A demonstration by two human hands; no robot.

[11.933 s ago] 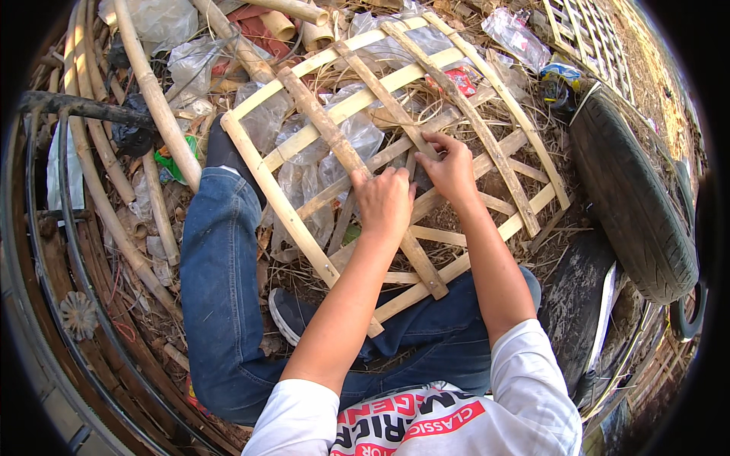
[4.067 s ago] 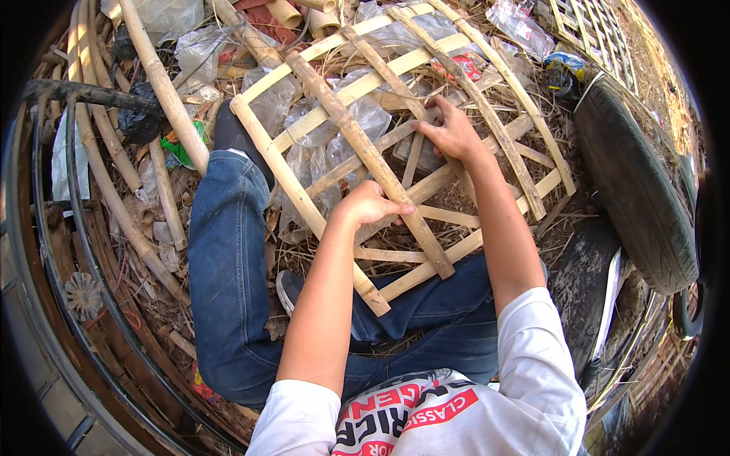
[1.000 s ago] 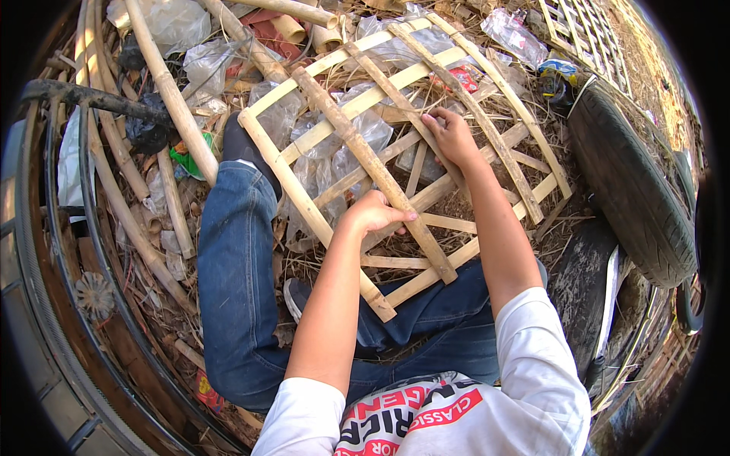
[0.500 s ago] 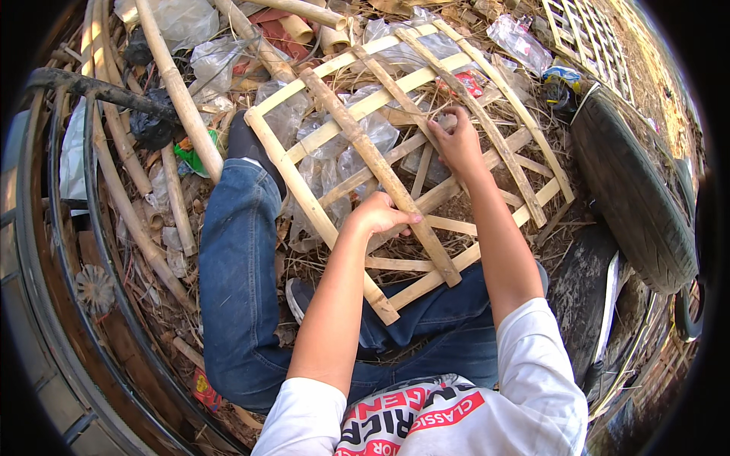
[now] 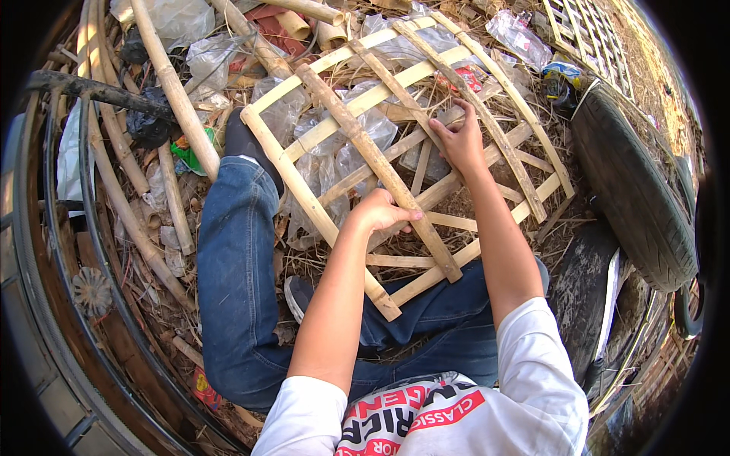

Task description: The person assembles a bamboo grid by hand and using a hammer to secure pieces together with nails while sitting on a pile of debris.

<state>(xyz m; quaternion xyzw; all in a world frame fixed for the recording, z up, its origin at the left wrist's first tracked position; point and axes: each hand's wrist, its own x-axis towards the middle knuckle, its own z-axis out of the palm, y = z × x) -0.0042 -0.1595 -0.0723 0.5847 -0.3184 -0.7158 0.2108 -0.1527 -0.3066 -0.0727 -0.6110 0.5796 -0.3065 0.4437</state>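
A lattice panel of woven bamboo slats (image 5: 365,148) rests over my lap and the littered ground, tilted. My left hand (image 5: 382,214) is closed around one of its long slats near the front, thumb lying on top and the other fingers partly hidden beneath. Farther right, my right hand (image 5: 459,142) pinches a slat (image 5: 452,116) where strips cross, thumb and forefinger on either side. A grey block-like object (image 5: 426,162) shows through the gaps below that hand; its kind is unclear.
Bamboo poles (image 5: 173,87) lie at the left beside a dark metal frame (image 5: 90,190). Clear plastic bags (image 5: 209,61) litter the ground. A worn tyre (image 5: 635,190) stands at the right. Another bamboo lattice (image 5: 589,38) lies at the far right.
My right hand's fingers have uncurled a little and straightened along the slat. The panel has barely shifted, and my left hand keeps its grip.
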